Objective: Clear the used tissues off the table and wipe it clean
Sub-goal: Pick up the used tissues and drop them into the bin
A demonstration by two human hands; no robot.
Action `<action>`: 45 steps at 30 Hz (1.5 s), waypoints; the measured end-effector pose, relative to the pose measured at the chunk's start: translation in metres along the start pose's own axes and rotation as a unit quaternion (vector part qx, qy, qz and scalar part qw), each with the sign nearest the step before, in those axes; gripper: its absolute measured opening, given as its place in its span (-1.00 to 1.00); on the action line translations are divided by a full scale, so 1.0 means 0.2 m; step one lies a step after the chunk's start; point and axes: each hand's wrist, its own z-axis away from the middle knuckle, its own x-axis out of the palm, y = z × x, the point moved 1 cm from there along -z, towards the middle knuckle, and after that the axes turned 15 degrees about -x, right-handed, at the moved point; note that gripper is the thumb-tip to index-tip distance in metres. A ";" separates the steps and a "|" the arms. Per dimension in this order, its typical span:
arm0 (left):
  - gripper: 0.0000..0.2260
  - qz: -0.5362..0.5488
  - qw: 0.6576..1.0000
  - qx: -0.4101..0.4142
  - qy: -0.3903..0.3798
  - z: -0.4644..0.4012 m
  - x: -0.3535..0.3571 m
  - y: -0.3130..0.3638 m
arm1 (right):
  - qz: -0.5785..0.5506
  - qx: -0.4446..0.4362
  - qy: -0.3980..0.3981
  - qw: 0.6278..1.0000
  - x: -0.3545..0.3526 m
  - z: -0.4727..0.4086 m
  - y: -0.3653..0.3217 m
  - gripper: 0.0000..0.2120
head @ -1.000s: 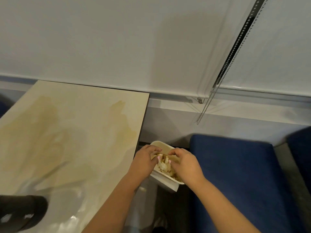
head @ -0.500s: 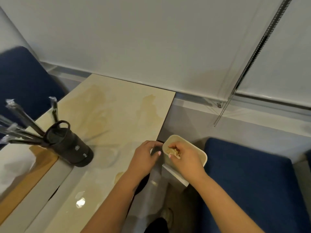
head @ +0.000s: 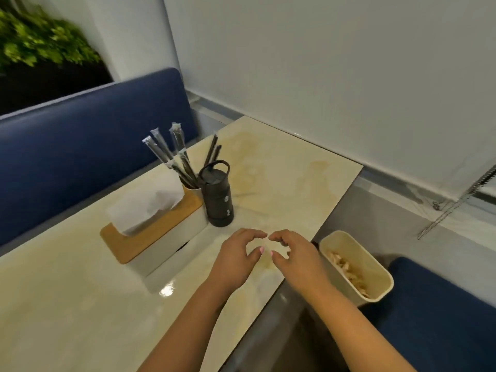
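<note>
Both hands [head: 265, 253] hover empty over the table [head: 281, 167] beside the bin [head: 375, 269].

— Where are the hands?

— Just below the middle of the frame, side by side: left hand [head: 236, 257], right hand [head: 295, 257], fingertips nearly meeting.

— Holding anything?

— Nothing. The fingers of both curve loosely toward each other, thumbs underneath.

— And the arms?

— Both forearms are bare, rising from the bottom edge and converging upward.

The glossy cream bench [head: 281, 167], stained brownish, carries a white tissue box [head: 158, 234] with a wooden top and a black bottle [head: 218, 196] just beside it.
</note>
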 end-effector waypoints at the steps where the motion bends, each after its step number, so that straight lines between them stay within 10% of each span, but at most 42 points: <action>1: -0.77 0.001 1.000 -0.008 0.007 0.02 -0.04 -0.04 | 0.000 -0.009 -0.007 1.000 0.04 -0.01 -0.04 -0.74; 27: -0.78 0.084 0.947 -0.209 0.230 1.29 -1.13 -1.27 | -0.091 -0.199 -0.217 0.951 1.33 0.34 -1.37 -0.76; 45: -0.58 -0.037 0.848 -0.457 0.267 2.12 -1.30 -1.94 | -0.104 -0.244 -0.323 0.908 1.78 0.75 -1.81 -0.77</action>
